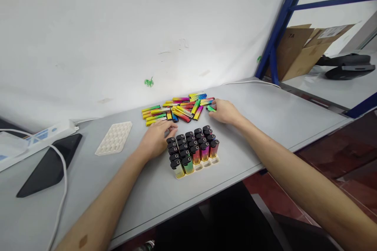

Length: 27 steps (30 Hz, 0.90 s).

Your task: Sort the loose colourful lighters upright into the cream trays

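My right hand [224, 111] is closed on a green lighter [210, 108] at the right end of a loose pile of shiny multicoloured lighters [185, 111]. My left hand [157, 137] rests on the table between that pile and a cream slotted tray [194, 171]. Its fingers are loosely bent and apart, with nothing visible in them. Several lighters [196, 153] stand upright in the tray in rows, black tops up. Three bare slots [207, 164] show along the tray's near edge, toward the right.
A second cream tray [114, 138] with bare slots lies at the left. Beyond it are a dark phone [50, 164], a white cable [63, 188] and a power strip [59, 128]. A blue metal frame [273, 47] and cardboard boxes [306, 53] stand at the right. A white wall [123, 39] backs the table.
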Each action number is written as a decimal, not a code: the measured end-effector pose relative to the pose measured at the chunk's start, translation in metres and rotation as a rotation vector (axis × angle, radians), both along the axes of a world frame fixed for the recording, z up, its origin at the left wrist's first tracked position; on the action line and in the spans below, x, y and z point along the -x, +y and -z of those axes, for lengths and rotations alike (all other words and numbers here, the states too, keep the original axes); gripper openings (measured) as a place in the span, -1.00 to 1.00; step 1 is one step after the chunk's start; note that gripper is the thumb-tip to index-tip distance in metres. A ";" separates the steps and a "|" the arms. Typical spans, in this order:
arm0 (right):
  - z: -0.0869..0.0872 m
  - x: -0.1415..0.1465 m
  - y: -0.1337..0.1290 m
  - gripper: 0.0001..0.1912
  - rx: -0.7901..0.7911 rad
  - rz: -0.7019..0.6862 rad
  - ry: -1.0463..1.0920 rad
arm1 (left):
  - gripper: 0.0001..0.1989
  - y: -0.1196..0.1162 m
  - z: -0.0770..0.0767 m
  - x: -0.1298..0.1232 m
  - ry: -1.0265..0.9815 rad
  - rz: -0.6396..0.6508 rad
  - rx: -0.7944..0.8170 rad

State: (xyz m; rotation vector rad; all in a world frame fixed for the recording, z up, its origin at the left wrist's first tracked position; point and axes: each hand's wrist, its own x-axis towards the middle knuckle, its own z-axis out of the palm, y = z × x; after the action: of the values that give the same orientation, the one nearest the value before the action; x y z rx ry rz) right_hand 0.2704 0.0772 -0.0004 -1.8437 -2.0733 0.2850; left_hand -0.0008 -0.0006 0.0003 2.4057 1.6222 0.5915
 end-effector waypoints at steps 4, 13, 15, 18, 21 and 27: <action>0.002 -0.002 0.001 -0.74 -0.029 -0.072 0.010 | -0.72 0.000 0.000 0.001 -0.005 -0.018 -0.004; -0.004 0.008 -0.008 -0.71 -0.098 -0.030 0.413 | -0.71 0.001 0.000 0.000 0.004 -0.011 -0.004; -0.002 0.009 -0.008 -0.68 -0.119 -0.042 0.436 | -0.71 0.001 -0.001 0.000 0.010 -0.015 0.001; 0.001 0.011 -0.009 -0.69 -0.163 -0.091 0.439 | -0.70 0.000 -0.002 0.000 0.008 -0.012 0.009; 0.000 0.013 -0.011 -0.67 -0.183 -0.192 0.467 | -0.70 0.000 -0.002 0.000 0.002 -0.008 0.013; 0.000 0.014 -0.014 -0.53 -0.159 -0.302 0.482 | -0.70 0.000 0.000 0.001 -0.005 -0.005 0.006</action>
State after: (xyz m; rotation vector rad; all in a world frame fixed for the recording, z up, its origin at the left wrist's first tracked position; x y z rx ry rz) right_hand 0.2559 0.0634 -0.0005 -1.2169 -1.9508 0.5610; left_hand -0.0017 -0.0008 0.0002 2.3946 1.6267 0.5925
